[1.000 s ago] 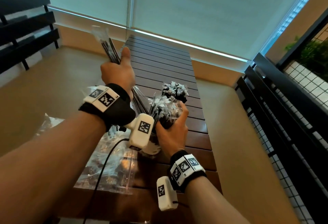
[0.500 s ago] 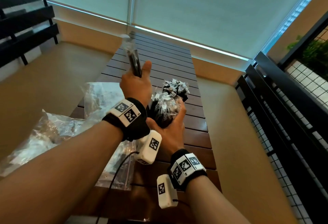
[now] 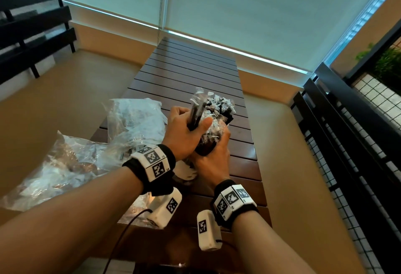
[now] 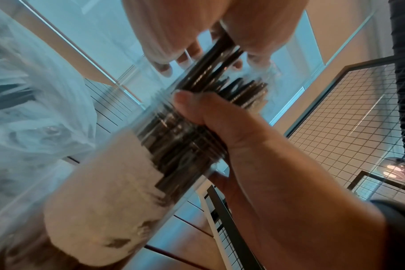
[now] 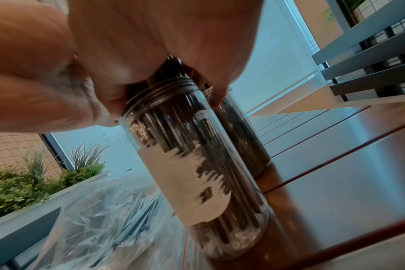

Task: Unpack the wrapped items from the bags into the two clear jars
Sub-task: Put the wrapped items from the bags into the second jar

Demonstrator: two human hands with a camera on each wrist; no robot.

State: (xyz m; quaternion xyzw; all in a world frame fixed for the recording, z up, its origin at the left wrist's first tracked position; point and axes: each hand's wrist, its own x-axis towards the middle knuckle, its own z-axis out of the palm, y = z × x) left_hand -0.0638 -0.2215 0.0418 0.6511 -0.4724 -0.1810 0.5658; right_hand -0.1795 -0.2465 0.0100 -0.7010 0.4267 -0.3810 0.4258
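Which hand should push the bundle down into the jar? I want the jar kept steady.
Left. The left hand already grips the wrapped bundle above the near jar; the right hand holds that jar.

**A:** What holds everything up?

**B:** A dark brown slatted wooden table [image 3: 191,74], long and narrow, running from 6 o'clock away toward 12 o'clock, where its far end stops near a window.

**A:** What lies on it?

**B:** Two crumpled clear plastic bags. One bag [image 3: 138,117] sits at about 10 o'clock; a larger bag [image 3: 65,165] at 9 o'clock hangs over the table's left edge. Two clear jars stand near the centre. The near jar [image 5: 197,155], tilted and packed with dark wrapped sticks, carries a torn white label. The far jar [image 5: 245,138] stands just behind it, toward 12 o'clock.
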